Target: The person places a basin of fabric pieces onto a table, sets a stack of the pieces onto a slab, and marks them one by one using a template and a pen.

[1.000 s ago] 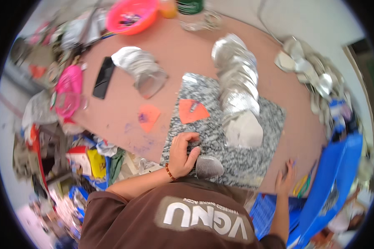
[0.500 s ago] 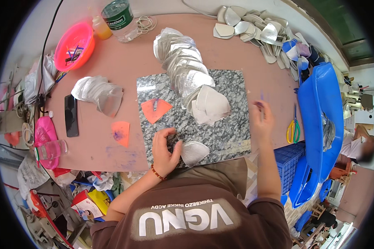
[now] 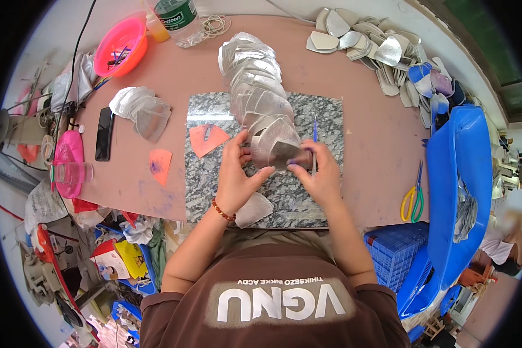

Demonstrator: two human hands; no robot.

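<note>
A long overlapping row of silvery curved pieces [image 3: 255, 75] runs from the far table onto a speckled stone slab [image 3: 214, 185]. At its near end, my left hand [image 3: 235, 177] closes its curved fingers and thumb around the left and near edges of the silvery pieces. My right hand [image 3: 320, 177] pinches their right near edge, with a thin blue-tipped pen [image 3: 315, 130] upright in its fingers. One loose silvery piece [image 3: 254, 210] lies by my left wrist. Left of the row is a notched orange template [image 3: 207, 139]; another orange piece [image 3: 160, 165] lies off the slab.
Left stand a smaller silvery stack [image 3: 142, 110], a black phone [image 3: 104, 134] and a pink bowl [image 3: 122, 43] of tools. Right are scissors [image 3: 414, 200], a blue tub [image 3: 461, 151] and a blue crate [image 3: 397, 249]. More pieces [image 3: 383, 52] heap at the back right.
My left hand has moved up from the loose piece to the row's near end. My right hand has come in from the right with the pen and meets the pieces.
</note>
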